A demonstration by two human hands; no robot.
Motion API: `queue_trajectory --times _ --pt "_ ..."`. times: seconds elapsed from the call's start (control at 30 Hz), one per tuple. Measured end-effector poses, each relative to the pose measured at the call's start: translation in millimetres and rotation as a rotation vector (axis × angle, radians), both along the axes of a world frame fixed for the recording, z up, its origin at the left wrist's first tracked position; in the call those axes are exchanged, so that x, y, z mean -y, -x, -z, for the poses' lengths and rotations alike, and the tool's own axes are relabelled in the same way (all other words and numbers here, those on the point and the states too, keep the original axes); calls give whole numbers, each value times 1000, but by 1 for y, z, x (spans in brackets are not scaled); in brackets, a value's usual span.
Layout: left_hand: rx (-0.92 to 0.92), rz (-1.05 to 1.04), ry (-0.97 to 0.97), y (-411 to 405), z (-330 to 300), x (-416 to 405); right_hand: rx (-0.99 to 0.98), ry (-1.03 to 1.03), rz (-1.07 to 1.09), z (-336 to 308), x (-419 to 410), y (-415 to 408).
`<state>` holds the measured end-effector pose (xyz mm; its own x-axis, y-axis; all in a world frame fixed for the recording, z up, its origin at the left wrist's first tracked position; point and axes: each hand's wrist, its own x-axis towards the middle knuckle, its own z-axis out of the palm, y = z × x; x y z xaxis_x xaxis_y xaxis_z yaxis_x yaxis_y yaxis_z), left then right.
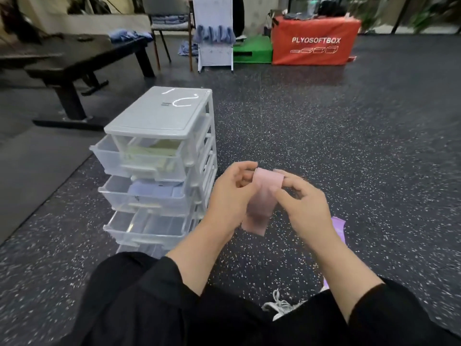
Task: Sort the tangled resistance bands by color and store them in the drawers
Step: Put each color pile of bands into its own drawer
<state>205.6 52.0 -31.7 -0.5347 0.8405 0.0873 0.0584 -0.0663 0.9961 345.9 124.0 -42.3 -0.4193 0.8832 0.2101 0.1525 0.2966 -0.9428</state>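
Both hands, left hand (230, 193) and right hand (303, 203), pinched a pink band (262, 198) between them, folding it. The drawers (149, 176) stood just left; I think an open one came next.

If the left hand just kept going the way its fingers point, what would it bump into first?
The left hand pinches the pink band, fingers pointing rightward at the right hand. Going on, it would likely meet that hand's fingers first, though depth is uncertain.
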Motion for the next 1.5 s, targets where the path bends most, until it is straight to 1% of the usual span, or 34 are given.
queue_trajectory --times 0.1,0.2,0.3,0.4,0.5,0.57,0.67,0.7,0.77,0.87,0.97,1.07,1.27,1.33,1.43,1.5 --pt "24 -21 -70 3 -14 11 -164 97 -28 -17 9 3" --pt "130 -29 -138 4 -29 17 -247 136 -26 -27 15 10" --pt "187 -38 -193 6 -41 22 -263 144 -32 -34 20 16" --pt "131 -67 -201 11 -43 25 -237 115 -43 -38 26 22" --pt "126 -89 -216 17 -40 27 -276 102 -33 -43 30 29" --pt "67 -81 -157 21 -38 28 -294 96 10 -48 32 34" --pt "-126 25 -26 22 -30 34 -364 171 113 -56 32 39" --pt "-124 78 -11 20 -27 35 -390 208 140 -59 32 40" --pt "-42 173 18 16 -23 37 -427 277 166 -63 32 42" --pt "41 177 74 10 -15 38 -476 375 159 -63 32 45" --pt "154 139 43 3 -5 40 -427 314 166 -63 32 43" --pt "196 122 24 -4 -2 41 -389 261 139 -62 30 40" --pt "323 100 -13 -5 -4 40 -300 202 -24 -64 32 36" --pt "306 78 -12 -3 -3 40 -245 177 -58 -62 32 36" --pt "234 8 0 -1 2 40 -157 117 -39 -56 29 37" --pt "209 -25 -3 -2 5 42 -135 91 -20 -54 29 40"
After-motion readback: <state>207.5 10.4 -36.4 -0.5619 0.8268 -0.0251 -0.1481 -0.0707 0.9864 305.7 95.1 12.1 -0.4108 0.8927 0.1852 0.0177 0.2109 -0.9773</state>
